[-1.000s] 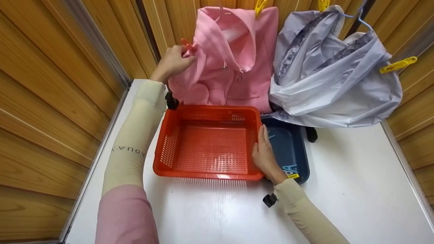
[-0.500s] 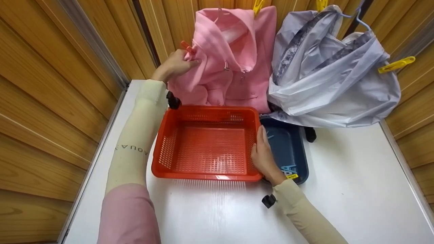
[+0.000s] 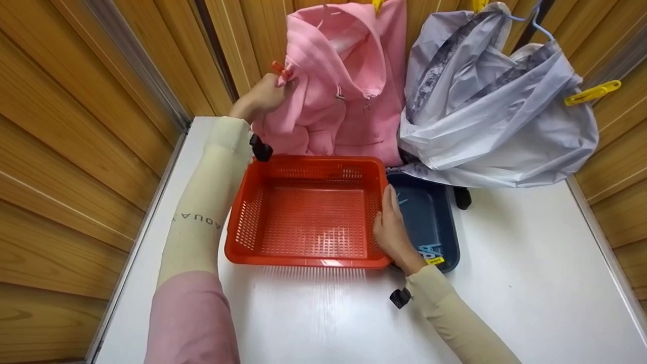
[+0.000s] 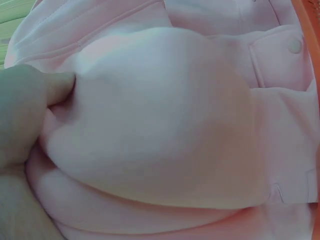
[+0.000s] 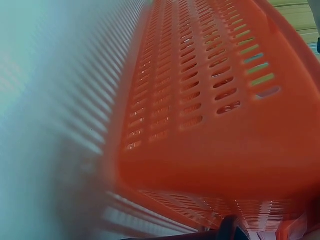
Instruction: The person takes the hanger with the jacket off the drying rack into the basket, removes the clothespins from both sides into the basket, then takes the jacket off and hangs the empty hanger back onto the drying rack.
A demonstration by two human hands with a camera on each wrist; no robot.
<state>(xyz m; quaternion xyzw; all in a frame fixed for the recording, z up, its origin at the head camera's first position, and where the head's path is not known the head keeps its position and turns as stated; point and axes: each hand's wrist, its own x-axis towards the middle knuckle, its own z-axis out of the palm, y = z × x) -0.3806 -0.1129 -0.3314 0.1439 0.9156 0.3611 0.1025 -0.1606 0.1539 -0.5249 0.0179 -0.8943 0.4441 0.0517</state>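
Note:
In the head view a pink jacket (image 3: 318, 91) with a zip hangs against the back wall, its neck opening facing forward. My left hand (image 3: 265, 96) grips its left edge, just below a red clothespin (image 3: 281, 71) clipped there. The left wrist view shows the thumb (image 4: 60, 87) pressed into a bulging fold of pink fabric; the other fingertips are hidden. My right hand (image 3: 393, 230) rests against the right side of the red basket (image 3: 308, 262), fingers straight along the wall and thumb over the rim. In the right wrist view, the slotted basket wall (image 5: 200, 135) fills most of the frame.
Right of the basket stands a dark blue tray (image 3: 429, 217) holding light blue clothespins (image 3: 429, 250) and a yellow one (image 3: 434, 261). A pale grey-white garment (image 3: 495, 116) hangs over its back, with a yellow clothespin (image 3: 592, 93). Wooden walls (image 3: 76, 151) surround the white table (image 3: 313, 318).
My left hand has shifted slightly down and right from the red clothespin, its fingers now behind the fabric. The jacket's collar has moved a little. My right hand stays at the basket.

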